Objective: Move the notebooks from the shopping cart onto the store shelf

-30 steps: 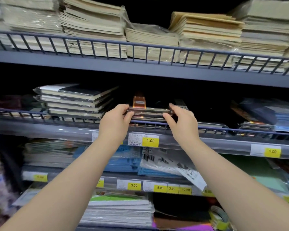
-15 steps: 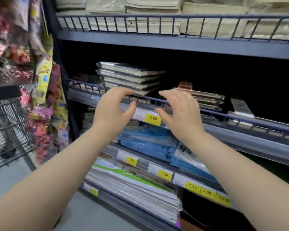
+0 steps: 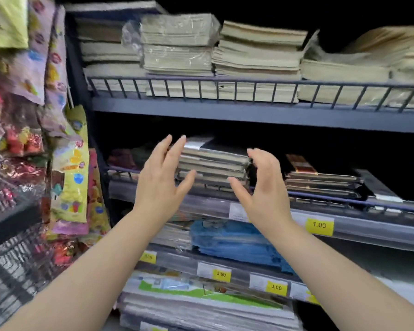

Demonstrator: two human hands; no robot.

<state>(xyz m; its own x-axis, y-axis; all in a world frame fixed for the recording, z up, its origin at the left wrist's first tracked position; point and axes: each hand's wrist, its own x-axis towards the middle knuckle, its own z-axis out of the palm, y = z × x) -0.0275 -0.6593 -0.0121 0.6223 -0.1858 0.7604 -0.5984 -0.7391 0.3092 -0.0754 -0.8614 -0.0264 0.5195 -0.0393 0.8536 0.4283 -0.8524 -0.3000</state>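
While both forearms reach forward, the left hand (image 3: 161, 185) and right hand (image 3: 264, 187) hover spread, holding nothing. Beyond them stands the store shelf (image 3: 373, 226), and the shopping cart (image 3: 14, 266) is left of the left hand. A notebook stack (image 3: 213, 161) sits between the hands, and a second stack (image 3: 320, 185) lies right of the right hand.

A stack of notebooks (image 3: 213, 163) lies on the store shelf's (image 3: 249, 114) middle tier, with a lower stack (image 3: 320, 185) to its right. Paper bundles (image 3: 177, 44) sit on the tier above and flat packs (image 3: 237, 244) on the tier below. Hanging packets (image 3: 69, 175) stand left of the shelf, with what seems to be the shopping cart (image 3: 12, 266) before them.
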